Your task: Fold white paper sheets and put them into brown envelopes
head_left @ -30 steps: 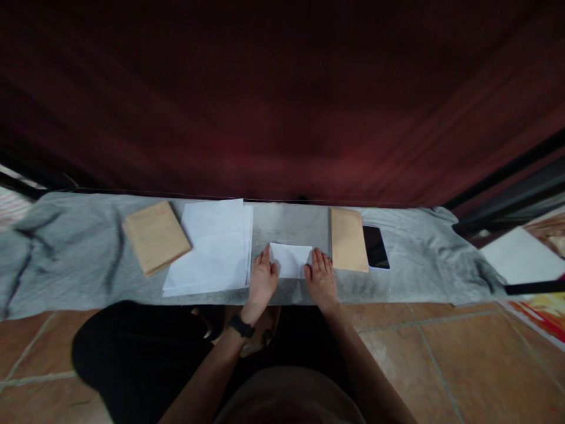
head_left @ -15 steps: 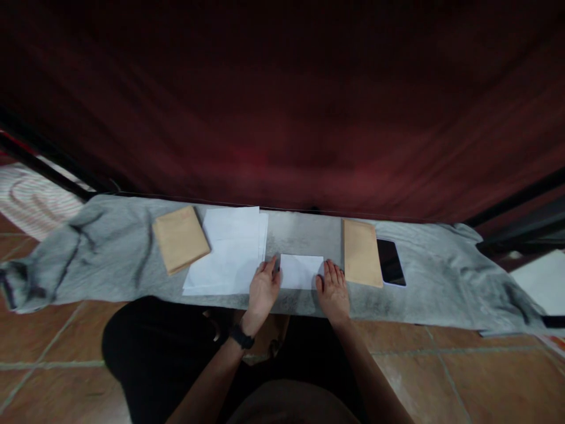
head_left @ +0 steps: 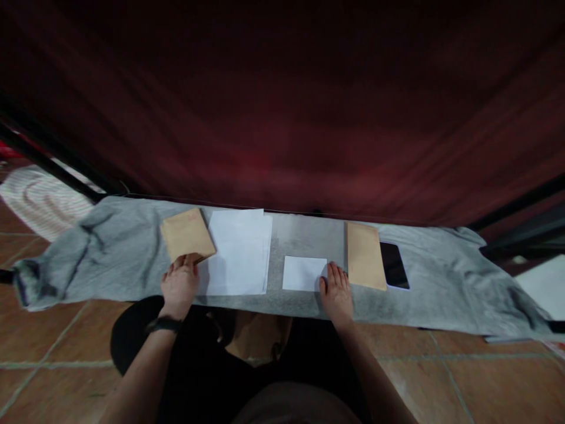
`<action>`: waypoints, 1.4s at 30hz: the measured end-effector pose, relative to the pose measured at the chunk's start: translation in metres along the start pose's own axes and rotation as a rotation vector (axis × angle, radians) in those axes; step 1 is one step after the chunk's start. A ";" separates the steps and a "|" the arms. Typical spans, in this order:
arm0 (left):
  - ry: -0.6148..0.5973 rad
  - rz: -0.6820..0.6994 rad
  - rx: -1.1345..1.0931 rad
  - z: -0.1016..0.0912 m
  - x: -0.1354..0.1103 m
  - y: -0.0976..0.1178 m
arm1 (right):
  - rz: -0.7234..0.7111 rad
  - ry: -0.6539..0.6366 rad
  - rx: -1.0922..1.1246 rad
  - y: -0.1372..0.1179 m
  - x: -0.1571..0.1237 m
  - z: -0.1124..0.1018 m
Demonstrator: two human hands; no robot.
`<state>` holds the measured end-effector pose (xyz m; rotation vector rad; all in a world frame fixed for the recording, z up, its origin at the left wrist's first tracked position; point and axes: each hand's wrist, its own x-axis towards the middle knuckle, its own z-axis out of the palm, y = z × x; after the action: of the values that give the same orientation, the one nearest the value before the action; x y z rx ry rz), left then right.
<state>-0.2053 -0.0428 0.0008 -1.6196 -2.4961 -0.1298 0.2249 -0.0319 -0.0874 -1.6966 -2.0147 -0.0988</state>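
My left hand [head_left: 180, 282] is at the near edge of a stack of brown paper envelopes [head_left: 189, 232] on the left, its fingers closed over that edge; how many envelopes it grips is hidden. My right hand [head_left: 336, 294] lies flat with fingers stretched out, its thumb side at the right edge of a small white paper rectangle [head_left: 304, 274]. Just right of its fingertips is another brown envelope [head_left: 366, 256]. Between the left stack and the small white piece lie large white paper sheets [head_left: 241, 253], slightly fanned at their right side.
A dark-screened phone [head_left: 394, 266] lies beside the right envelope. Everything rests on a narrow surface draped with grey cloth [head_left: 441, 277]. A dark red curtain [head_left: 282, 129] hangs along the far edge. Below is a tiled floor [head_left: 62, 335].
My left hand has moved left from beside the small white paper to the brown envelope stack. My right hand stays flat by the small white paper. The view has shifted slightly.
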 end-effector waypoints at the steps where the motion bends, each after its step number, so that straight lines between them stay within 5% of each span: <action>1: -0.034 0.011 0.019 0.001 0.001 -0.006 | 0.000 -0.003 0.001 0.000 0.000 0.000; 5: -0.071 0.116 0.118 0.002 0.004 -0.016 | 0.006 -0.011 -0.002 0.000 0.000 0.000; 13: 0.092 0.163 0.075 -0.015 -0.002 0.001 | -0.005 0.005 0.005 0.000 0.000 0.001; 20: -0.031 0.067 -0.132 -0.016 0.005 0.008 | 0.004 0.011 0.026 -0.001 0.000 -0.002; 24: 0.008 0.102 -0.131 -0.009 0.007 -0.003 | 0.000 0.017 0.033 -0.001 0.000 -0.002; 32: -0.150 -0.025 -0.433 -0.002 0.027 -0.027 | -0.008 0.014 0.006 0.000 0.000 0.000; 36: -0.041 -0.037 -0.428 -0.011 0.027 -0.031 | -0.007 0.013 -0.003 -0.001 0.000 0.000; 42: 0.200 0.105 0.022 -0.046 0.002 -0.015 | -0.001 0.021 0.011 -0.001 0.000 -0.001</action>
<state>-0.2153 -0.0547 0.0466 -1.6372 -2.2524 -0.2370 0.2244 -0.0329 -0.0863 -1.6811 -1.9972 -0.1055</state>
